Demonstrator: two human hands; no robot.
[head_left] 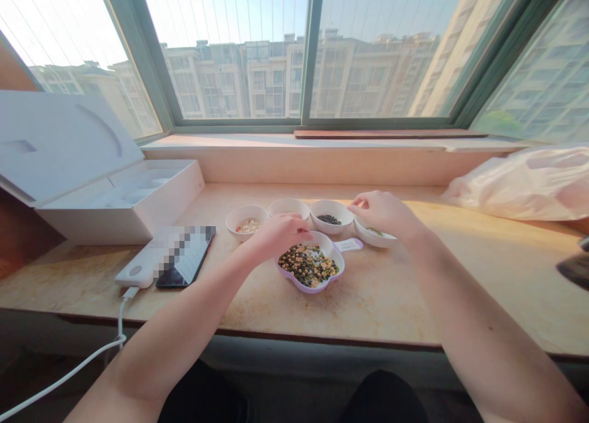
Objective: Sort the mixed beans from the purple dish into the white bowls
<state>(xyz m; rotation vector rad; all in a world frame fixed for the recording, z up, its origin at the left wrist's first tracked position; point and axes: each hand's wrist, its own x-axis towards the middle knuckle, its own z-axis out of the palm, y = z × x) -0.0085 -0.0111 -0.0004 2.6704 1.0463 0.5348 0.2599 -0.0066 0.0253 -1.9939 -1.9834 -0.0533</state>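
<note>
A purple-rimmed white dish (343, 266) with a short handle holds mixed black, green and tan beans (308, 265). Over its far left edge, my left hand (288, 230) has its fingers drawn together; anything between them is too small to make out. My right hand (380, 207) hovers at the rightmost small white bowl (380, 240), fingers bent together near its rim, and partly covers it. Some greenish beans show inside that bowl. Beside it stands a white bowl of black beans (329, 219). Further left are another white bowl (289, 206), its contents hidden, and a bowl with pale, reddish pieces (248, 225).
On the left, a power bank (138, 266) with a white cable (121, 325) lies beside a phone (184, 266). An open white box (161, 205) stands behind them. A plastic bag (529, 181) rests at the right. The window sill (253, 141) bounds the counter's back.
</note>
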